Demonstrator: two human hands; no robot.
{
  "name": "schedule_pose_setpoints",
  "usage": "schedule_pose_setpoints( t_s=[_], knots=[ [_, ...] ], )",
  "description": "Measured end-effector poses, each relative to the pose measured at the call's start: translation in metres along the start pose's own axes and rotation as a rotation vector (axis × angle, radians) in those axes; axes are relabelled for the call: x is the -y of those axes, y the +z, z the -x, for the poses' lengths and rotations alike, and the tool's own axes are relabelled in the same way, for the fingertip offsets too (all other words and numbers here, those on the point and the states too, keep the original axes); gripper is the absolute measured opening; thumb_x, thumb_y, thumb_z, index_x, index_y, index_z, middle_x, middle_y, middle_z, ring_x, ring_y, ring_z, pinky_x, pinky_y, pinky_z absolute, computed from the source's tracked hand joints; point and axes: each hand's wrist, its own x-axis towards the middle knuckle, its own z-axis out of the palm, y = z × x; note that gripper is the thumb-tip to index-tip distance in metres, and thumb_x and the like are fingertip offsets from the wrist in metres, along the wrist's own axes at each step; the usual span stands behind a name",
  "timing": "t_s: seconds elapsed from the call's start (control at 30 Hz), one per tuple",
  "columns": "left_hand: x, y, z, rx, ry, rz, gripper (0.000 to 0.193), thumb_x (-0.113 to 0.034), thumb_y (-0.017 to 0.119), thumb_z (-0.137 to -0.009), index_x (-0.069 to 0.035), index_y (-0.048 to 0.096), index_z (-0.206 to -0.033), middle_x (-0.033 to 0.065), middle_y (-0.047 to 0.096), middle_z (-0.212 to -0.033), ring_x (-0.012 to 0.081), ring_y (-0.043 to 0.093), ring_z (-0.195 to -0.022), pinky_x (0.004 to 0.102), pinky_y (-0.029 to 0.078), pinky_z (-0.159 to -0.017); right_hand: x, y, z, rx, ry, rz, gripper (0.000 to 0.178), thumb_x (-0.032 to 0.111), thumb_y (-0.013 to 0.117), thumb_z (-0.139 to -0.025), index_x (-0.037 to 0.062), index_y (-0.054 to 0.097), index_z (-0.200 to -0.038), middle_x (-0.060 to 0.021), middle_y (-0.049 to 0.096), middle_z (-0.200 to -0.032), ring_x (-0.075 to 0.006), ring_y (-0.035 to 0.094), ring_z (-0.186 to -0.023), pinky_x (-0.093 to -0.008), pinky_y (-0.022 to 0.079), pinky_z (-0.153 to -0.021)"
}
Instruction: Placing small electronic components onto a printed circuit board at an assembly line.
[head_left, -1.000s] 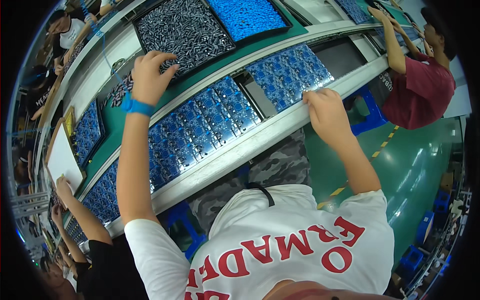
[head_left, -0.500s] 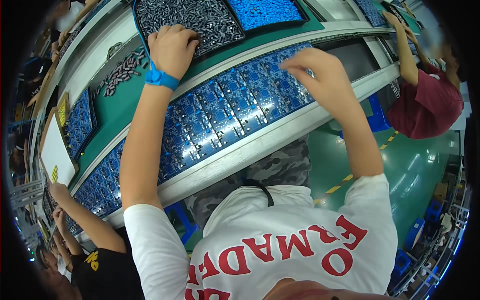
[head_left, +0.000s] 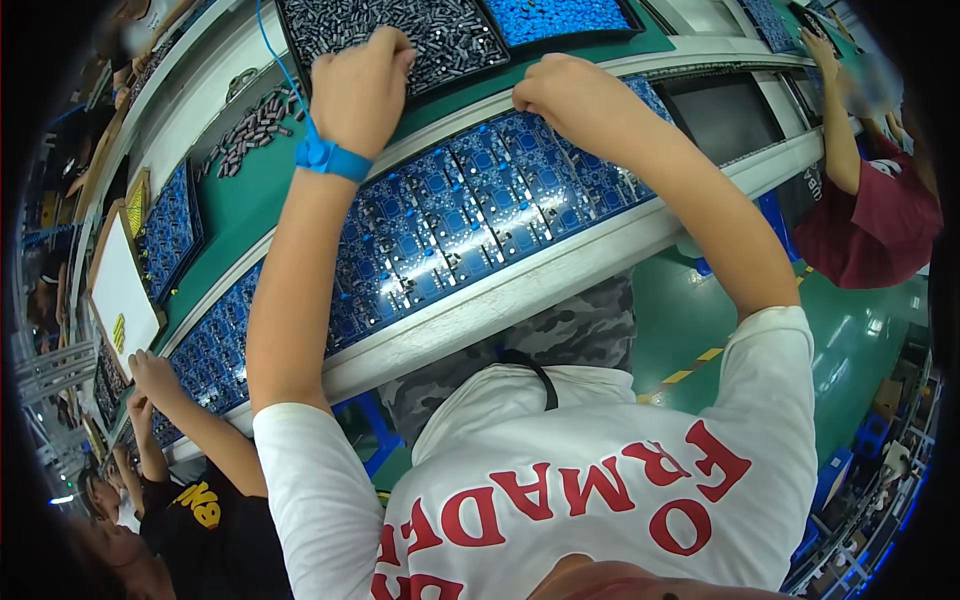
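My left hand [head_left: 362,92], with a blue strap [head_left: 332,160] round its wrist, is at the near edge of a black tray [head_left: 462,84] full of dark cylindrical capacitors [head_left: 440,35]. Its fingers are curled and pressed together; what they hold, if anything, is hidden. Over the far edge of a row of blue circuit boards [head_left: 425,230], my right hand [head_left: 570,95] has thumb and fingertips pinched together. Nothing I can name shows between them. Small parts stand on the boards, which lie between two pale rails.
Blue parts [head_left: 560,18] fill another tray section at the far right. Loose capacitors [head_left: 250,130] are scattered on the green mat [head_left: 240,205]. Stacked boards [head_left: 170,235] and a white panel [head_left: 120,290] stand at left. Other people's arms [head_left: 205,415] reach in at both sides.
My right hand has moved left and away from me, toward the tray, and its fingers have closed. The fingers of my left hand have curled in at the tray's edge. The view has shifted slightly.
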Motion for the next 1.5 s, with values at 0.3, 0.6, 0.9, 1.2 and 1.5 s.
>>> schedule_pose_setpoints(
  t_s=[0.3,0.6,0.9,1.2,1.5],
  knots=[
    [-0.046,-0.022,0.027,0.357,-0.133,0.730,0.017,-0.016,0.074,-0.093,-0.006,0.079,-0.105,0.0128,0.078,-0.096,0.0213,0.074,-0.085,0.0316,0.057,-0.079,-0.002,0.001,-0.003,0.025,0.029,-0.073,0.010,0.010,0.069,-0.090,0.0049,0.075,-0.097,-0.0107,0.071,-0.093,-0.0302,0.067,-0.096,-0.0409,0.054,-0.087],
    [-0.064,-0.014,0.024,0.465,-0.191,0.756,0.017,-0.009,0.073,-0.091,-0.002,0.078,-0.106,0.0107,0.078,-0.095,0.0216,0.074,-0.088,0.0301,0.056,-0.080,-0.068,-0.025,-0.041,-0.380,0.313,-0.040,0.024,0.026,0.070,-0.088,0.0039,0.078,-0.092,-0.0190,0.075,-0.088,-0.0352,0.072,-0.083,-0.0445,0.056,-0.078],
    [-0.078,0.001,0.025,0.291,0.217,0.390,0.013,-0.005,0.074,-0.084,-0.010,0.078,-0.096,0.0023,0.072,-0.094,0.0253,0.065,-0.090,0.0373,0.049,-0.083,-0.080,-0.003,-0.052,-0.249,0.385,-0.427,0.021,0.025,0.071,-0.087,0.0055,0.079,-0.092,-0.0181,0.075,-0.087,-0.0353,0.072,-0.083,-0.0448,0.056,-0.078],
    [-0.079,0.010,0.026,0.222,0.328,0.218,0.012,-0.010,0.076,-0.083,-0.018,0.078,-0.092,-0.0040,0.063,-0.092,0.0219,0.055,-0.098,0.0405,0.036,-0.088,-0.102,0.019,-0.056,-0.554,0.334,-0.317,0.020,0.023,0.070,-0.090,0.0047,0.078,-0.092,-0.0175,0.074,-0.087,-0.0352,0.071,-0.082,-0.0453,0.055,-0.076],
    [-0.083,0.008,0.023,0.192,0.430,0.081,0.012,-0.011,0.075,-0.083,-0.018,0.078,-0.092,-0.0047,0.064,-0.094,0.0209,0.056,-0.098,0.0417,0.036,-0.088,-0.079,0.006,-0.043,-0.557,0.227,-0.366,0.018,0.020,0.073,-0.087,0.0037,0.077,-0.095,-0.0174,0.073,-0.085,-0.0355,0.070,-0.081,-0.0422,0.056,-0.074]
  ],
)
